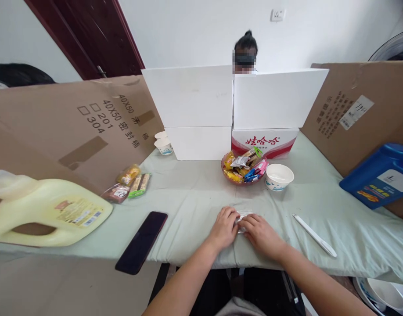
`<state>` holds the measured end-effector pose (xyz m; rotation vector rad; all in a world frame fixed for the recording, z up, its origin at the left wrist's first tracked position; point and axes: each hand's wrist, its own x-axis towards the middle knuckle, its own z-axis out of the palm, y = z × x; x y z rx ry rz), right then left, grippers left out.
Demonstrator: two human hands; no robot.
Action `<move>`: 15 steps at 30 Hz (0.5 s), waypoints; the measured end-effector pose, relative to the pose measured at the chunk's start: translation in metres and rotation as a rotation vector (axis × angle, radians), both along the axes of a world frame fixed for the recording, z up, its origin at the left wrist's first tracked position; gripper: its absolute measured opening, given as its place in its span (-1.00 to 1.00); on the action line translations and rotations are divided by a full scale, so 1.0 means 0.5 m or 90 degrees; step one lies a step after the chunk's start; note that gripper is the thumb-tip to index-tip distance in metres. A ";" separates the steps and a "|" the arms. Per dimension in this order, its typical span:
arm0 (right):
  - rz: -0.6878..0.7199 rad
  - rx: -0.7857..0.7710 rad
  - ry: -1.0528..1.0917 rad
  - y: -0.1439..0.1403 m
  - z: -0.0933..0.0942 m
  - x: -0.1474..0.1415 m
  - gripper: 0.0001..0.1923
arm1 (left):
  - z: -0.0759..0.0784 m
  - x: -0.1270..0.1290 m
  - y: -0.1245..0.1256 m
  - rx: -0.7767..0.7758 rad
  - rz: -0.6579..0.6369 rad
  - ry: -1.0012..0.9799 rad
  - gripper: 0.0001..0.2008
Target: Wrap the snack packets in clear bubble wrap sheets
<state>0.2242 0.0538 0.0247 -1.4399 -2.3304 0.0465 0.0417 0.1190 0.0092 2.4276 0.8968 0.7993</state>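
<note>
My left hand [224,227] and my right hand [263,235] rest close together near the table's front edge. Both have their fingertips pinched on a small crinkled piece of clear plastic [243,214], partly hidden under the fingers. Behind them stands a reddish see-through bowl [232,179] heaped with wrapped snacks [243,166]. A white paper bowl [279,176] with a blue pattern is right beside it. To the right of my right hand lies a long, thin white plastic implement [315,235]; its exact kind is unclear.
A black phone [142,242] overhangs the front edge. Wrapped snacks [131,182] and a pale yellow jug [53,213] lie left; a blue bottle [381,175] leans right. White boxes [195,96] and cardboard panels [73,131] wall the table. A person [246,44] is behind.
</note>
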 end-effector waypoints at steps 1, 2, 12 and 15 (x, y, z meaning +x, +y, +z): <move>0.014 -0.019 -0.006 -0.011 -0.004 -0.009 -0.80 | -0.001 -0.002 0.000 0.000 0.002 -0.016 -0.76; 0.008 -0.030 -0.014 -0.017 -0.008 -0.010 -0.80 | -0.002 -0.004 0.000 -0.002 0.006 -0.033 -0.74; -0.384 0.008 -0.114 0.166 0.160 0.241 -0.62 | 0.011 0.001 -0.001 -0.040 0.015 -0.008 -0.80; -0.359 -0.126 -0.151 0.242 0.173 0.272 -0.66 | 0.013 0.002 0.001 -0.044 0.019 -0.011 -0.79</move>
